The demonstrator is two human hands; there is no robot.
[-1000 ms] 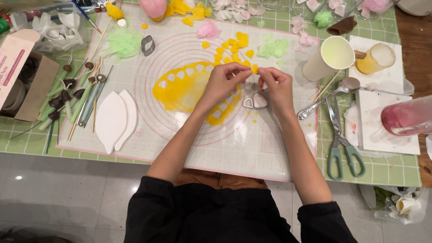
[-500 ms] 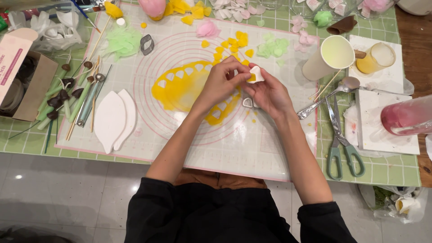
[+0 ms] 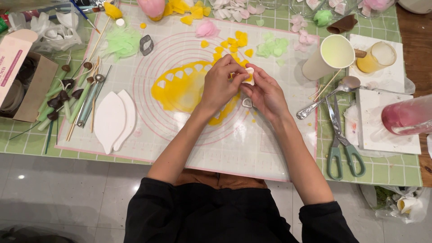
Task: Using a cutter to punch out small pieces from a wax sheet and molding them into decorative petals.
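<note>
My right hand [image 3: 266, 93] holds a small white petal-shaped mould [image 3: 250, 74] above the clear pink-ringed work mat [image 3: 234, 144]. My left hand [image 3: 220, 83] presses a small yellow petal piece against that mould with thumb and fingers. Beneath both hands lies a rolled yellow sheet [image 3: 180, 90] with rows of petal-shaped holes cut out. A small metal petal cutter [image 3: 247, 103] rests on the mat just under my right hand. Several cut yellow petals [image 3: 234, 45] are scattered beyond my hands.
White leaf-shaped formers [image 3: 112, 119] and stick tools [image 3: 87, 96] lie at left beside an open box [image 3: 18, 74]. Green petals [image 3: 272, 46], a paper cup [image 3: 328, 56], a spoon [image 3: 333, 92], green-handled scissors [image 3: 339, 144] and a pink jar [image 3: 407, 117] are at right.
My right hand picked the white mould up off the mat. The yellow petal, first held between both hands' fingertips, is now pressed onto the mould by my left hand.
</note>
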